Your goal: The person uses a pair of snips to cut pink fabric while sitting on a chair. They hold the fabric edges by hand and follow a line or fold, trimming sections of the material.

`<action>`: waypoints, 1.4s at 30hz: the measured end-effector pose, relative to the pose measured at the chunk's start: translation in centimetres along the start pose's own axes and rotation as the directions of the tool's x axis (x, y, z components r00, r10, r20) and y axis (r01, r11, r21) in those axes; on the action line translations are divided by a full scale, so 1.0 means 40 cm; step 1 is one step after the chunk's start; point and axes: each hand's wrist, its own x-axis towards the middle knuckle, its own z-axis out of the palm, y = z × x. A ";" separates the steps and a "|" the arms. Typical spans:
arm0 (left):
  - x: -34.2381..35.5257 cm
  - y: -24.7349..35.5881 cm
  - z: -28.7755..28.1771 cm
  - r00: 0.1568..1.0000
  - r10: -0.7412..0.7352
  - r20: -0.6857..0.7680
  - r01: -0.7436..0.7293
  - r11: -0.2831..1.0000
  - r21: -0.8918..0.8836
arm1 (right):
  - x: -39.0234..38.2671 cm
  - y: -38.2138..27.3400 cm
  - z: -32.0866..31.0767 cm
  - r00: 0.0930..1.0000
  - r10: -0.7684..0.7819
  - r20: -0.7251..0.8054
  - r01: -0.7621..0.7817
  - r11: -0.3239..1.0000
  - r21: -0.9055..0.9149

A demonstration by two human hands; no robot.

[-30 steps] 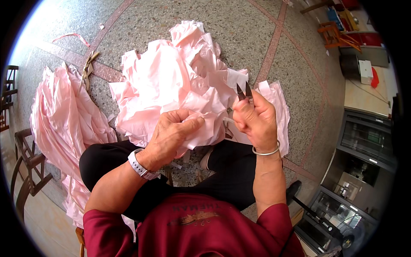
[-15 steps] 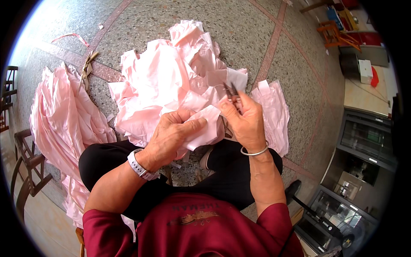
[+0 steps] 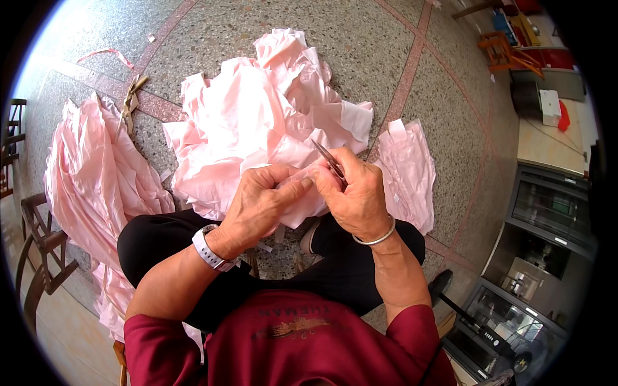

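Note:
A large heap of pale pink cloth (image 3: pixel 235 119) spreads over the floor in front of my knees. My left hand (image 3: pixel 259 198) is closed, pinching a near edge of this cloth between thumb and fingers. Close beside it, my right hand (image 3: pixel 357 198) is wrapped round dark thread snips (image 3: pixel 327 157), whose tips point up and to the left over the cloth. The right thumb and fingertips meet the cloth edge next to the left thumb. My hands hide the snips' handles and the spot where the fingertips come together.
More pink cloth (image 3: pixel 96 161) hangs at the left, and a smaller pink piece (image 3: pixel 407 174) lies on the right. A tan tie (image 3: pixel 131 103) and a pink strip (image 3: pixel 109 54) are on the speckled floor. Dark chairs (image 3: pixel 45 241) stand at left; a glass-fronted cabinet (image 3: pixel 553 202) at right.
My right hand has moved left and slightly down, up against the left hand at the cloth edge. The snips' blades, apart before, now look together. The left hand stays nearly in place.

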 end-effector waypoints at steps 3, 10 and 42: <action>0.001 0.001 0.001 1.000 0.008 -0.025 -0.008 1.000 0.003 | 0.000 0.006 0.006 0.999 -0.019 -0.029 0.018 0.999 -0.038; 0.022 0.015 -0.024 0.992 -0.004 -0.123 0.004 1.000 0.000 | -0.041 -0.032 -0.013 0.909 0.107 0.404 -0.329 0.779 0.534; 0.003 0.020 -0.029 0.993 0.015 0.116 -0.012 1.000 -0.026 | 0.025 0.047 -0.056 0.955 0.294 0.037 -0.290 0.905 0.312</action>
